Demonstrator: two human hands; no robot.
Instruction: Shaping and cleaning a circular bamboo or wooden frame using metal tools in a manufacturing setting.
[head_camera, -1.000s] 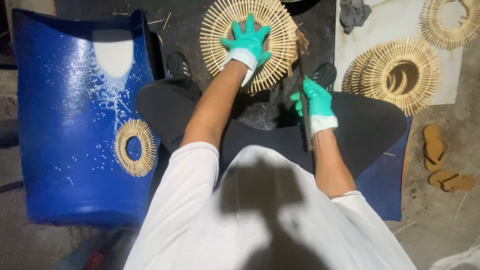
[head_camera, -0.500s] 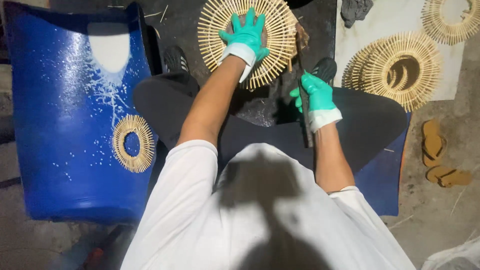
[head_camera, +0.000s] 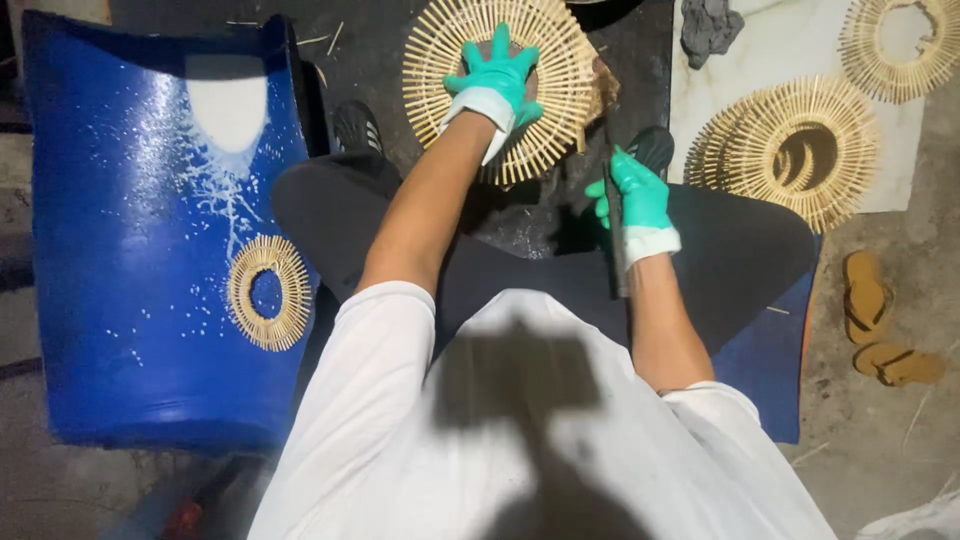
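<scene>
A bare grey concrete floor (head_camera: 880, 450) under dim, hard light. A curved blue plastic panel (head_camera: 130, 300), flecked with white, lies at the left. A pale sheet (head_camera: 790, 50) lies at upper right, and a pair of tan sandals (head_camera: 880, 320) rests on the floor nearby.

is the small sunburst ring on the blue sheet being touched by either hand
No, the small ring lies alone on the blue sheet, away from both gloved hands.

One head-worn camera looks steeply down, close over the seated person's own arms, lap and the floor ahead
</scene>
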